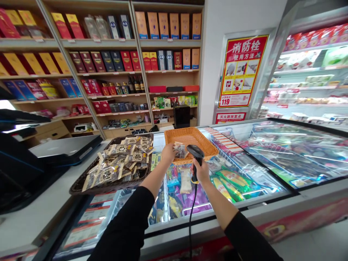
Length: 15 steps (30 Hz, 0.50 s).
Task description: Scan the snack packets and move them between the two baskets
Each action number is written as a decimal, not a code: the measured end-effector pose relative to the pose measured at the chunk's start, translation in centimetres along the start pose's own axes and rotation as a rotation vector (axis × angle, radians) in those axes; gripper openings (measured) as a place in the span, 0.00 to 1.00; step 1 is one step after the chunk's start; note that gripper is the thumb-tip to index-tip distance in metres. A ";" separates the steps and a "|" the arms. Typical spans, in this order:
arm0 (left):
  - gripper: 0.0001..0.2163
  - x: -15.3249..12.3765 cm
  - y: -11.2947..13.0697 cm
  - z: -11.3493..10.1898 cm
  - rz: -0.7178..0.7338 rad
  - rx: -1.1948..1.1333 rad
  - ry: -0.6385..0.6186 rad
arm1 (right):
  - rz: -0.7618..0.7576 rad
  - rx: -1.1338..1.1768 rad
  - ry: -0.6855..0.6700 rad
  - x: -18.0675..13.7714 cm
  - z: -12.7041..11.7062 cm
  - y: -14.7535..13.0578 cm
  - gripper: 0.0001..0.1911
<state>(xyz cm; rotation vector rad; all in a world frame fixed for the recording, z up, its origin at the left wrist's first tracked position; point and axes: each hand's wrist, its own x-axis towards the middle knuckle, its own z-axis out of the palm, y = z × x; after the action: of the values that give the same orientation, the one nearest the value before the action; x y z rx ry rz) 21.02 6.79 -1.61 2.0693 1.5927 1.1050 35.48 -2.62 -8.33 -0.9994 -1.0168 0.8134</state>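
Note:
My left hand is closed on a small clear snack packet, held over the near left part of an orange wicker basket. In my right hand is a black barcode scanner, its head tilted toward the packet and its cord hanging down in front of the freezer. To the left stands a dark brown wicker basket heaped with snack packets that have black writing on pale labels. The packet's contents look dark, but I cannot make out what they are.
Both baskets sit on a glass-topped chest freezer filled with bagged frozen goods. A counter with a flat grey-topped device is at the left. Shelves of boxed goods line the back wall, and a lit display fridge stands right.

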 end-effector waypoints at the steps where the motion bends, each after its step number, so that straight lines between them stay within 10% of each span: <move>1: 0.14 -0.1 0.4 -0.1 0.057 0.094 -0.013 | 0.009 0.006 0.004 0.0 0.0 0.1 0.19; 11: 0.19 -2.2 -3.6 -12.3 0.137 0.613 -0.082 | 0.005 0.022 -0.030 -0.7 0.9 -0.2 0.21; 15: 0.26 -2.5 -5.5 -13.5 0.174 0.701 -0.124 | -0.016 -0.006 -0.061 -1.2 1.6 -0.3 0.20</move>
<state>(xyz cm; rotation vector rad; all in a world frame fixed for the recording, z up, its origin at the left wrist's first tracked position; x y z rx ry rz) 7.29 3.53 2.73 2.6816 1.9521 0.4667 33.58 -3.33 -8.09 -0.9754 -1.0784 0.8323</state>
